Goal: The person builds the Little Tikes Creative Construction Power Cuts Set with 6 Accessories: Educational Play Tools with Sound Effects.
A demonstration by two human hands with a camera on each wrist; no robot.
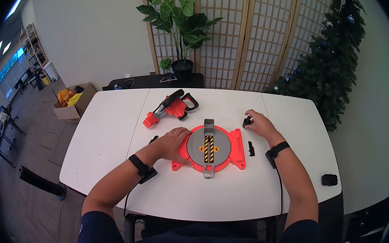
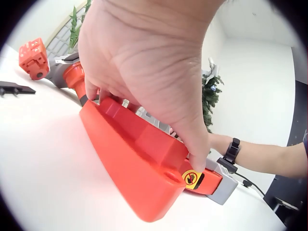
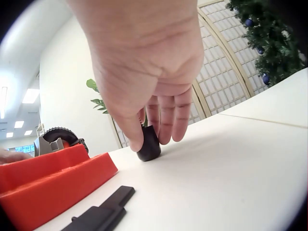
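Note:
A red toy saw base [image 1: 235,149] with a round grey turntable [image 1: 196,145] and a striped black-and-yellow strip lies flat mid-table. My left hand [image 1: 172,143] grips its left wing; in the left wrist view the thumb reaches down by a yellow warning sticker [image 2: 192,179], the other fingers over the far side. Right of the base, my right hand [image 1: 262,126] pinches a small black cylindrical piece [image 3: 150,144] between thumb and fingers, close over the tabletop. A flat black bar [image 1: 252,149] lies between base and right hand. Behind the base lies the red-and-black toy saw head [image 1: 173,106].
Another black piece [image 1: 154,139] shows partly behind my left hand. A black object [image 1: 329,180] sits at the white table's [image 1: 102,159] right edge. A cardboard box [image 1: 80,103] stands on the floor at left. Plant [image 1: 185,27], screen and decorated tree [image 1: 326,64] stand behind.

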